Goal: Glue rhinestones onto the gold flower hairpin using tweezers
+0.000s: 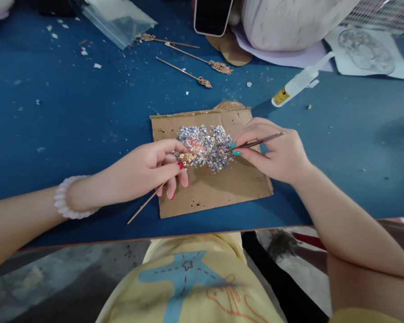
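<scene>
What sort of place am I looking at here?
Probably a small craft workshop: shiny multicoloured chips are piled on a flat brown cardboard sheet, with ornate gold-coloured metal sticks and a yellow-labelled white plastic bottle beyond it on the blue tabletop.

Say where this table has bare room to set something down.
Bare but for specks: the blue table left of the cardboard, beyond the left hand; and right of the right hand, nearer than the white bottle. Crowded: far side, with phone, plastic bag and pins; the cardboard's middle, with chips at both hands.

Chips [210, 146] on cardboard [215, 188], hairpins [220, 67] behind
</scene>
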{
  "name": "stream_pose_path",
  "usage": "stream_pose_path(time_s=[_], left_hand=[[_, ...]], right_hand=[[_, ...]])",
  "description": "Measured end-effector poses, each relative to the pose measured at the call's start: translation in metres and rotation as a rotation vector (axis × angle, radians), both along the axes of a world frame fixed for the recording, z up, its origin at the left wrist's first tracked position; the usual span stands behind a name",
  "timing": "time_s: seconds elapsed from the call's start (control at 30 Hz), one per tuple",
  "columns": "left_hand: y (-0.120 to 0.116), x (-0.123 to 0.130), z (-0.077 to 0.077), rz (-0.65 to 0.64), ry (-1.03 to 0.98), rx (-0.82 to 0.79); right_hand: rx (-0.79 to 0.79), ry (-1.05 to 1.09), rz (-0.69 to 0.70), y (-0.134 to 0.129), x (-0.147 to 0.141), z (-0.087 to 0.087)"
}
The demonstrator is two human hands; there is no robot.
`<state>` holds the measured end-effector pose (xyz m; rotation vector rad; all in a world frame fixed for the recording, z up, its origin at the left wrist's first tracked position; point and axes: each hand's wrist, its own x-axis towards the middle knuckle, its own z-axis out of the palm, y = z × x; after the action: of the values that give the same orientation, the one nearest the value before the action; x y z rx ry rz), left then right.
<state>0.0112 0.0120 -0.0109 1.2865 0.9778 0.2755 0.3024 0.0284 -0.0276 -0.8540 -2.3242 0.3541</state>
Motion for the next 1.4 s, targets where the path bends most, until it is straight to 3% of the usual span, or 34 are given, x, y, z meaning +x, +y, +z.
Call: stream_pose_path(time_s=[0.87,1.13,1.4], left_hand=[[0.001,-0.001,-0.003,-0.009,-0.022,0.009],[0.0,-0.002,-0.003,-0.013,-0.015,0.011],[0.0,0.0,0.0,-0.026,0.007,0.012]], right_hand=[[0.009,0.006,0.019,-0.002,-0.002,0.001],[-0.118,0.12,0.035,-0.006,-0.002,0.0],[-0.255,0.135,0.183,-0.022,-0.018,0.006]])
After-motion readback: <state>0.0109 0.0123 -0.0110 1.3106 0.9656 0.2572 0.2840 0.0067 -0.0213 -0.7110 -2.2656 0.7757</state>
